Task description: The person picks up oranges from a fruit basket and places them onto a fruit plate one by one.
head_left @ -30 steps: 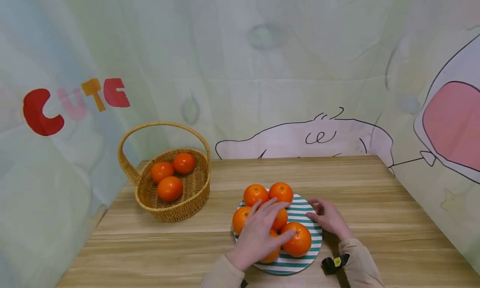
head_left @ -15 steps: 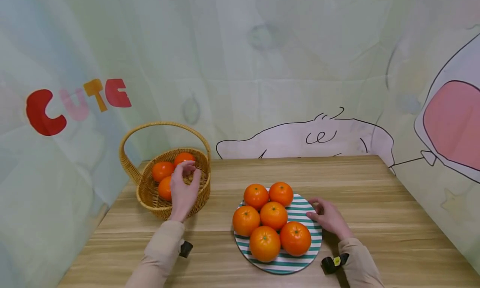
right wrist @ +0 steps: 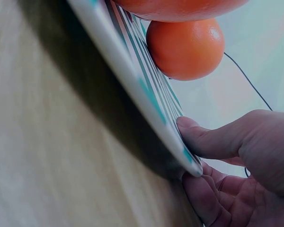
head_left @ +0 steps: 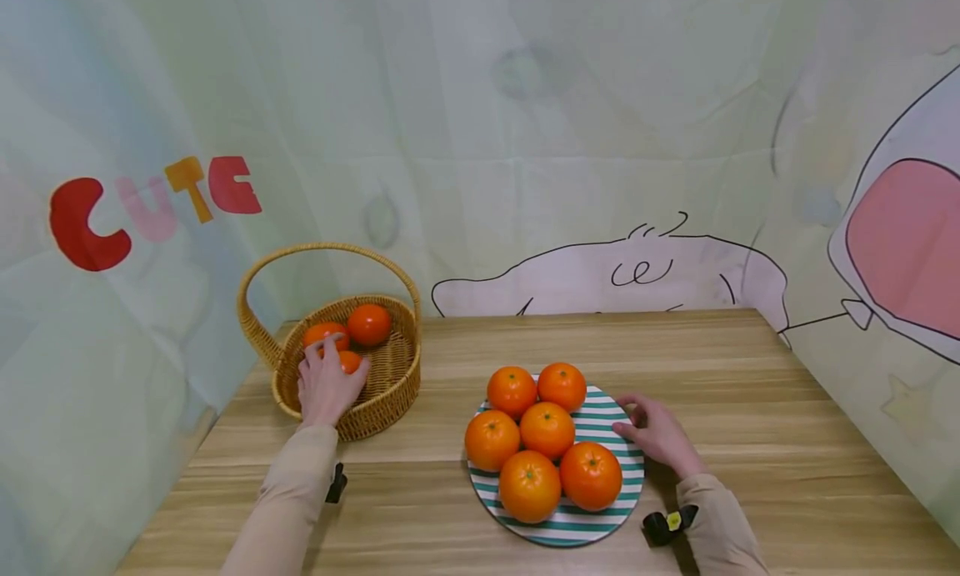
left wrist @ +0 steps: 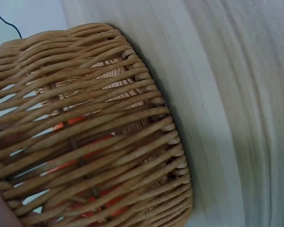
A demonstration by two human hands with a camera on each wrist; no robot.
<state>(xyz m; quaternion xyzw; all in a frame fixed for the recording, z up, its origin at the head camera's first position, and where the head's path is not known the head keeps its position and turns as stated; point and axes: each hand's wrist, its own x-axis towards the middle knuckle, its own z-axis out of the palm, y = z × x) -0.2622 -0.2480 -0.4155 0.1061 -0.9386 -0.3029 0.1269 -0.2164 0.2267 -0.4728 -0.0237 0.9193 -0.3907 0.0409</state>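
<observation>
Red-orange and glossy, the nearest fruit [head_left: 349, 361] in the wicker basket [head_left: 382, 416] lay under the left hand [head_left: 327, 390].
That hand's fingers spread around it, though whether they gripped could not be told; the right hand [head_left: 660, 437] pinched the edge of the striped plate [head_left: 602, 408]. The fruit seemed firm, light and slippery, best held round its sides.

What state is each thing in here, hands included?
Left hand: in the basket, fingers around the front fruit.
Right hand: pinching the plate by its edge.
Basket: upright, handle raised, three fruits inside.
Plate: on the table, six fruits on top.
Fruits: whole and unpeeled where visible.
</observation>
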